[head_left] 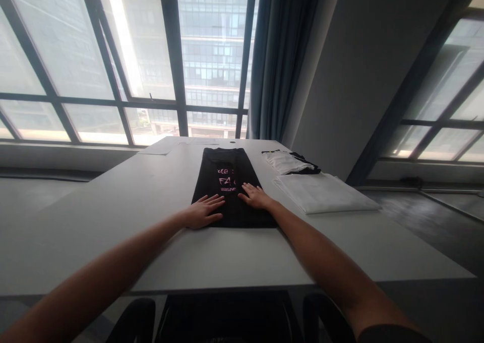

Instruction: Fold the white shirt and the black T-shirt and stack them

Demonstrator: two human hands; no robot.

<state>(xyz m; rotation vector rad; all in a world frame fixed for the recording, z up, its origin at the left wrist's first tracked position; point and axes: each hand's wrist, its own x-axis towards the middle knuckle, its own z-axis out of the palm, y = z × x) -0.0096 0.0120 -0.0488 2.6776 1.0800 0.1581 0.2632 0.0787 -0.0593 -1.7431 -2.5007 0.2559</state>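
Note:
A black T-shirt (230, 212), folded into a long panel with pink lettering on it, lies flat on the white table (151, 187). My left hand (204, 211) rests palm down on its near left part, fingers spread. On the right side of the same shirt lies my right hand (255, 196), flat and with fingers stretched out, just beside the lettering. Neither hand grips the cloth. Part of the print is hidden near my right fingers.
Right of the shirt are a pile of white and black clothes (289, 162) and a folded white sheet-like piece (327, 194). Paper sheets (162, 146) lie at the far left of the table. A black chair (227, 318) stands at the near edge, windows and a curtain (278, 71) beyond.

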